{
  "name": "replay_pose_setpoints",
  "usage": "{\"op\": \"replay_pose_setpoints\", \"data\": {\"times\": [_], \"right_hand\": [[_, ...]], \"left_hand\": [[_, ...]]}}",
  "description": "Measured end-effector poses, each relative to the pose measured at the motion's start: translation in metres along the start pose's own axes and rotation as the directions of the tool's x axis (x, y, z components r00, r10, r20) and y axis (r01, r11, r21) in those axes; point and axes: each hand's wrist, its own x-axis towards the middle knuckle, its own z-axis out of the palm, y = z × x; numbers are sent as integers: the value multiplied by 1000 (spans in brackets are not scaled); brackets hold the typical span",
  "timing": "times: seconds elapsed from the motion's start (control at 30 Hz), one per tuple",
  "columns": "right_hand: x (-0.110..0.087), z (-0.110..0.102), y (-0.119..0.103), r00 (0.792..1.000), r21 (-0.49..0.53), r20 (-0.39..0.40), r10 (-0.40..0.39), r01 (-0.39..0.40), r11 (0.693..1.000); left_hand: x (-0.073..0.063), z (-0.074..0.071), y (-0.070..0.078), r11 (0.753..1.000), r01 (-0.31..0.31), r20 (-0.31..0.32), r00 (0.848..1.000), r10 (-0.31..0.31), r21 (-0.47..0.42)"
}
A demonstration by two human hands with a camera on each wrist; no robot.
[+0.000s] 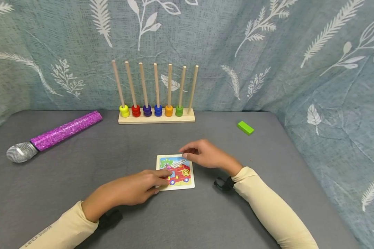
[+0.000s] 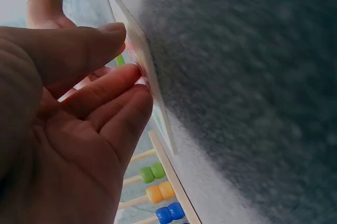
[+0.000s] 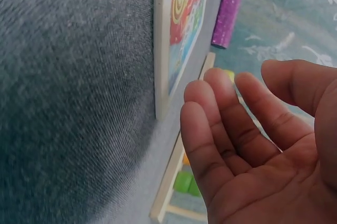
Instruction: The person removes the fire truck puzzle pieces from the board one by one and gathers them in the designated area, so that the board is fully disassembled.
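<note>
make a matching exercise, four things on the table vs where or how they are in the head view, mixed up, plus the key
1. microphone
2. green block
3. peg rack
4. picture board

A. touched by the left hand
B. farthest right of the four
C. holds coloured beads, one rod bare
D. farthest left of the four

Pairs: 1-D, 2-B, 3-C, 4-A

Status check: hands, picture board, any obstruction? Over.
Left hand: fingertips on picture board. Right hand: empty, by board's far right corner. Board flat on table. No obstruction seen.
</note>
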Motion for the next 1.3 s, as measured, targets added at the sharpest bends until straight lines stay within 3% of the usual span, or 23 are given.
{"op": "replay_pose_setpoints", "data": {"times": [0.2, 0.43, 0.6, 0.73, 0.97, 1.3], "right_hand": [[7, 3, 3, 1000, 4, 16, -6, 6, 1000], [12, 1, 4, 999, 36, 42, 16, -18, 999], [13, -1, 3, 998, 27, 52, 18, -20, 999], [15, -1, 2, 997, -21, 77, -2, 4, 1000], [28, 3, -5, 981, -100, 185, -65, 85, 991], [43, 12, -11, 974, -161, 197, -116, 149, 976]], "left_hand": [[2, -1, 2, 1000, 14, 6, 1000, -14, 26], [4, 4, 2, 996, -21, -19, 1000, 23, 84], [6, 5, 1, 996, -18, -2, 1000, 18, 92], [7, 4, 0, 996, -20, 8, 1000, 20, 90], [7, 4, 0, 995, -9, 19, 1000, 8, 95], [8, 5, 3, 975, -66, -24, 997, 73, 213]]}}
